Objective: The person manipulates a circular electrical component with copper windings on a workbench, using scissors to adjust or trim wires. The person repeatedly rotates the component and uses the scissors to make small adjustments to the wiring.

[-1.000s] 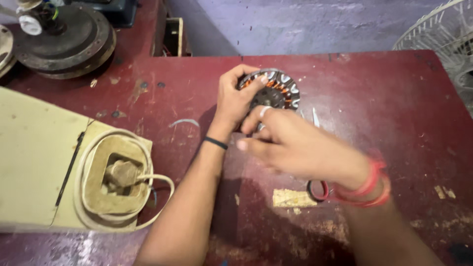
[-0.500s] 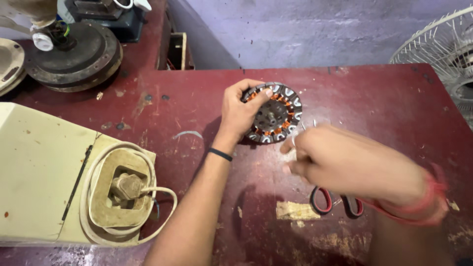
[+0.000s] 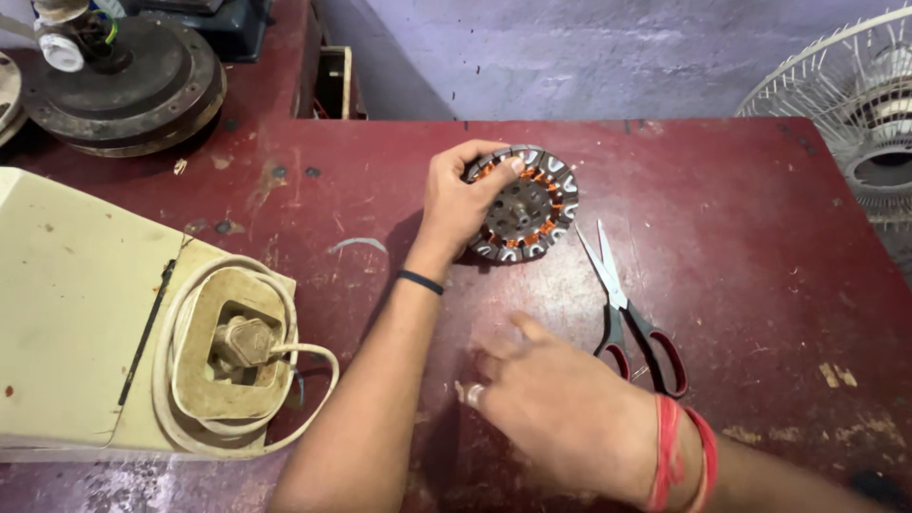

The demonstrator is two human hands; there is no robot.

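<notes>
My left hand (image 3: pixel 459 195) grips a round motor stator (image 3: pixel 524 203) with copper windings and a centre shaft, holding it tilted on the dark red table (image 3: pixel 760 209). A black band sits on that wrist. My right hand (image 3: pixel 556 404), with a ring and red wrist threads, hovers low over the table near the front, fingers spread and holding nothing. Scissors (image 3: pixel 629 313) with red and black handles lie flat just right of that hand, blades pointing toward the stator.
A cream machine housing (image 3: pixel 85 304) with a coil former and a looped white cord (image 3: pixel 237 351) fills the left. A dark round motor casing (image 3: pixel 123 85) sits at the back left. A white fan grille (image 3: pixel 845 104) stands at the right edge.
My right hand has drawn back from the stator toward the front of the table. The scissors, half covered before, now lie in full view. My left hand still holds the stator.
</notes>
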